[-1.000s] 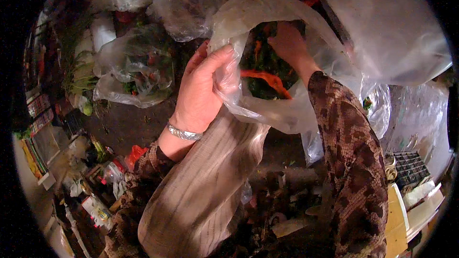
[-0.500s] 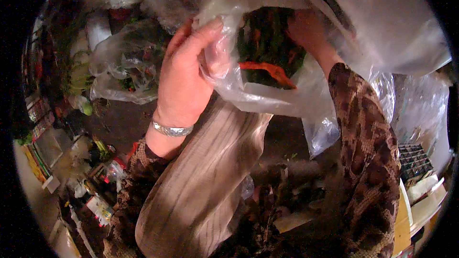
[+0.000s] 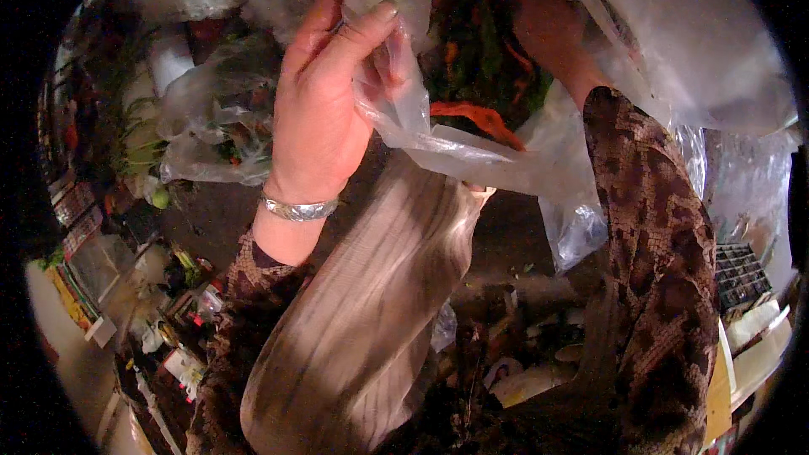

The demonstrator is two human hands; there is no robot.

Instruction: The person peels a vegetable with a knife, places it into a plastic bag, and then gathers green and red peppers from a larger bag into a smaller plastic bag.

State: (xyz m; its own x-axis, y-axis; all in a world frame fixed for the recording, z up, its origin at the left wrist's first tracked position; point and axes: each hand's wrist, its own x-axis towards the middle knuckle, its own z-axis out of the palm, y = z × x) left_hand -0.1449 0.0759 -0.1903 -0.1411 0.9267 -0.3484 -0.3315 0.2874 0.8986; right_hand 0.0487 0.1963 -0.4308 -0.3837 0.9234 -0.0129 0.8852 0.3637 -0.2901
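My left hand, with a silver bracelet at its wrist, is closed on the rim of a large clear plastic bag. The bag's mouth gapes toward me. Inside lie dark green and red long, thin pieces that look like chili peppers; one bright red one rests near the front rim. My right hand reaches into the bag at the right side of this pile. Its fingers are hidden by shadow and the contents, so whether they grip anything does not show.
A striped beige cloth hangs below the bag. To the left sit another clear plastic bag and pale green vegetables. A black grid tray stands at the right, above some cardboard. Clutter covers the lower left.
Both hands and the bag's rim have shifted slightly upward in the picture. My left hand keeps its hold on the rim; my right hand stays inside the bag.
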